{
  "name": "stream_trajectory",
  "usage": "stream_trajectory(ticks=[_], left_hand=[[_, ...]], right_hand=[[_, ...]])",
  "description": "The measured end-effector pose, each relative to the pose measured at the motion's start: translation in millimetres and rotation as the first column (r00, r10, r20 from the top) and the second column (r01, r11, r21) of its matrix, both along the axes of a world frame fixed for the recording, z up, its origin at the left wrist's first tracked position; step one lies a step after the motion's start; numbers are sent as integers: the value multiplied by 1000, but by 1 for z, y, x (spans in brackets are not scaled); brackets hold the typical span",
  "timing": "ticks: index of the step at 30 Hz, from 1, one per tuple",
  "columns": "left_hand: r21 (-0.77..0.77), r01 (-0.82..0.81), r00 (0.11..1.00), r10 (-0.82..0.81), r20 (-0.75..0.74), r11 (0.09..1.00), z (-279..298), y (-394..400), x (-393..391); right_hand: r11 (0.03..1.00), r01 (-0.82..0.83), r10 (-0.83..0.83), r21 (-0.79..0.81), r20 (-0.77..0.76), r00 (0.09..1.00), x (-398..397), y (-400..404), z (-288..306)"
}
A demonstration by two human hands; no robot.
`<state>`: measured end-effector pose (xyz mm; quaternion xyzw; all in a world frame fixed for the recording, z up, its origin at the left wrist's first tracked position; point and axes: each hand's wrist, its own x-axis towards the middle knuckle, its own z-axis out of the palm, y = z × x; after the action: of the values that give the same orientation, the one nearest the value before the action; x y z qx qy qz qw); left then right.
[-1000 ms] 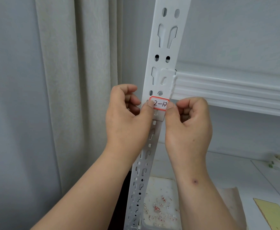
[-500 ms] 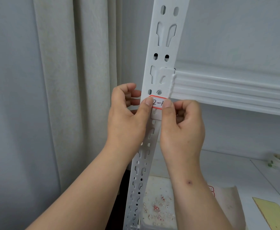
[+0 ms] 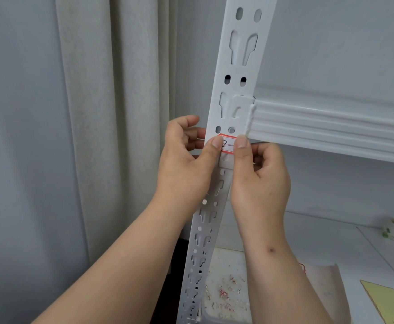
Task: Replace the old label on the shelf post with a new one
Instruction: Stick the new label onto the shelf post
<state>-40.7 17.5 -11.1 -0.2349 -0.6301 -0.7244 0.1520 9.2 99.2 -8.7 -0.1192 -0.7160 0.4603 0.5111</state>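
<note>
Both thumbs have slid closer together across the label (image 3: 227,143), covering more of it. The left hand (image 3: 186,160) and right hand (image 3: 260,174) press it to the shelf post (image 3: 237,66), fingers curled round the post's edges.

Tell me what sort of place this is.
Probably a storeroom or home storage corner: a white slotted shelf post with a handwritten label, a shelf beam, and a curtain alongside.

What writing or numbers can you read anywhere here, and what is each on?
"2-": handwritten in black on the red-bordered label stuck on the shelf post; both thumbs cover whatever else is written there.
Red marks on the paper sheet lower right: too small to read.
No other text shows.
</note>
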Motion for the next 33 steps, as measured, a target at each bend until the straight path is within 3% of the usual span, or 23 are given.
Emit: stream_trajectory(ticks=[8,11,24,33], left_hand=[[-31,49,999,-49,8,998,-4,-1,0],[-16,71,997,-71,16,997,-6,-1,-1],[0,69,998,-69,1,998,-13,0,3],[24,25,999,-26,23,999,-10,0,6]], right_hand=[[922,-215,217,-322,-28,976,-2,2,0],[892,-260,258,-371,-57,964,-3,3,-4],[946,-235,221,-224,-84,972,-4,-1,-24],[946,-226,214,-234,-75,974,-4,-1,-22]])
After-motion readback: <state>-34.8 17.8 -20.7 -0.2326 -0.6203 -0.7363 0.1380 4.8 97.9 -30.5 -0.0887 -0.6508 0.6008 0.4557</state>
